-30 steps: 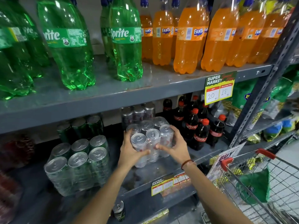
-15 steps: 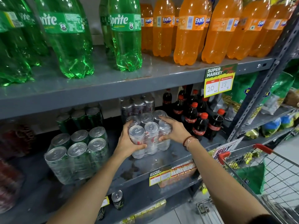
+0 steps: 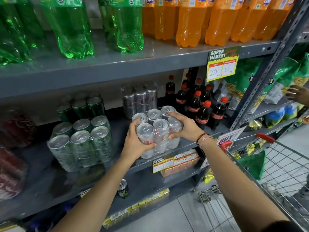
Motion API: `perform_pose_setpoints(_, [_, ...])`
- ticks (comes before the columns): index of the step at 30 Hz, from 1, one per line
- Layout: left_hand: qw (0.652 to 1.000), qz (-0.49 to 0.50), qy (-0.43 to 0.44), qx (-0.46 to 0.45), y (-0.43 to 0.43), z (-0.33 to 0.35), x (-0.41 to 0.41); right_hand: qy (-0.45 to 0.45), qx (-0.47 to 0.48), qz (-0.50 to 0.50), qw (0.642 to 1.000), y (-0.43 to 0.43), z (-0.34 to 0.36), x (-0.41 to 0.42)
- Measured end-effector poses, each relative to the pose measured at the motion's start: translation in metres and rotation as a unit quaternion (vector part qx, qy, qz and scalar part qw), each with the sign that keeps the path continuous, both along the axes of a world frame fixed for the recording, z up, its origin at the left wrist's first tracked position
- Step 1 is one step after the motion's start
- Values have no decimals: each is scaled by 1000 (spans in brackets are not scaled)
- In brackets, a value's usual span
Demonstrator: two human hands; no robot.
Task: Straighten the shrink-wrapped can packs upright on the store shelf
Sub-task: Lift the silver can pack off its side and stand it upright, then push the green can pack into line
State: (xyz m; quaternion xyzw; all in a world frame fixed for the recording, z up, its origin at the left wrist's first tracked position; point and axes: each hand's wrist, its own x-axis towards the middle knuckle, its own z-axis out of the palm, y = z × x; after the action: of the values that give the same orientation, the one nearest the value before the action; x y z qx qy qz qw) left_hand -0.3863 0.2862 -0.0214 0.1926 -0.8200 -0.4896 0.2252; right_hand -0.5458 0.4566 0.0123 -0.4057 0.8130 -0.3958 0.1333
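Since 1 second ago your view has dropped and swung left, so the Sprite and Fanta labels now sit cut off at the top edge; the silver 6-can pack [image 3: 157, 131] has stayed between your hands, near the front edge of the grey middle shelf [image 3: 117, 131], and your right thumb has slid up onto the rear can tops. Your left hand [image 3: 135, 144] wraps the pack's left front corner, fingers curled round the wrap and thumb across the front low down; your right hand [image 3: 184, 128] clamps the pack's right side, fingers pressed against the cans; both hands are closed on the pack, not free. The pack stands with its 6 tops facing up, tipped slightly toward you; whether its base lies flat on the shelf you cannot tell. Left of the pack, apart from it, sits a green 6-can pack [image 3: 82, 141]; behind the pack stands another silver can pack [image 3: 138, 99]; just right of the pack cluster the small Coca-Cola bottles [image 3: 199, 104]. Above the pack, on the upper shelf, stand green bottles [image 3: 73, 29] and orange bottles [image 3: 190, 22]; a yellow price tag [image 3: 222, 64] reading 20 and 18 hangs up and right of the pack. Right of the pack and lower, a wire shopping cart [image 3: 275, 164] with red handle grips stands on the floor.
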Motion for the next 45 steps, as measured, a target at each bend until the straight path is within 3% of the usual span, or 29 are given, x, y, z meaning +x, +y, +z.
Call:
perform_pose_setpoints(21, [999,-29,-18,2,2,1,10,2,28,-3,1000,7,5,11])
perform_pose_setpoints(25, [995,-44,-34,-85,-5,11,28,-6,33,-46,998,8,10,35])
perform_pose_setpoints(28, [982,15,36,-186,-22,23,60,26,-44,-132,990,-3,19,67])
perform_pose_setpoints(31, [959,83,61,-264,-59,37,96,69,-115,-138,981,-33,34,105])
perform_pose_setpoints(36, [951,154,-72,-259,-133,51,139,92,-44,31,994,-113,42,143])
perform_pose_setpoints(41, [911,64,-231,-335,-179,47,154,30,108,109,988,-184,15,147])
perform_pose_setpoints(45, [947,12,-243,-209,-196,40,154,23,123,81,989,-214,-2,146])
